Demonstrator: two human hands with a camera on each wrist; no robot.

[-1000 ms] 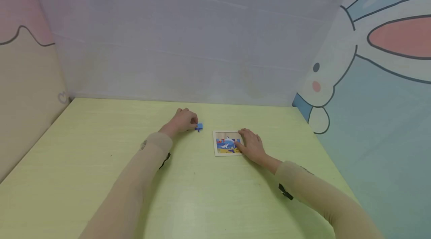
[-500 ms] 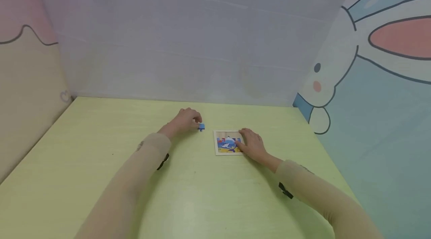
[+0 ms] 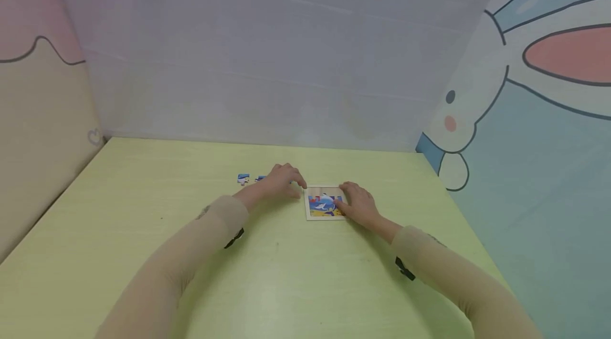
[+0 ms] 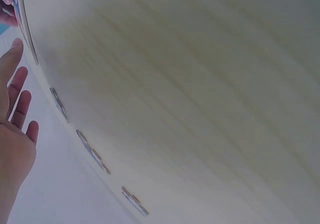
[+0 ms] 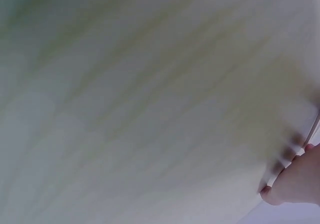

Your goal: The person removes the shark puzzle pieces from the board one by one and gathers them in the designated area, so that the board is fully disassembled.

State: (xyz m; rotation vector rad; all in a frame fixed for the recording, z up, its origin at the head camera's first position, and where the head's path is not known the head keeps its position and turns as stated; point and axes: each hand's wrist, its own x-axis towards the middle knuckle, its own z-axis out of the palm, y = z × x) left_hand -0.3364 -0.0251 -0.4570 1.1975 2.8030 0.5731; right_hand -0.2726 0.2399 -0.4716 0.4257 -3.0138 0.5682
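A square jigsaw puzzle with a pale frame lies on the table; its dolphin picture is partly filled, with bare wood along the top. My left hand hovers at the frame's left side, thumb and fingers apart. In the left wrist view, that hand shows nothing between its spread fingers. My right hand rests on the frame's right side, the thumb over the picture and the fingers at the upper right corner. Loose puzzle pieces lie left of the frame: one piece stands apart, another piece is partly covered by my left hand.
Three loose pieces, including this middle piece, lie in a row in the left wrist view. The pale yellow table ends at a plain back wall. A rabbit-printed wall stands on the right.
My left hand has moved right and slightly nearer, from the loose pieces to the frame's left edge. Pieces it covered now show behind it. My right hand has stayed on the frame.
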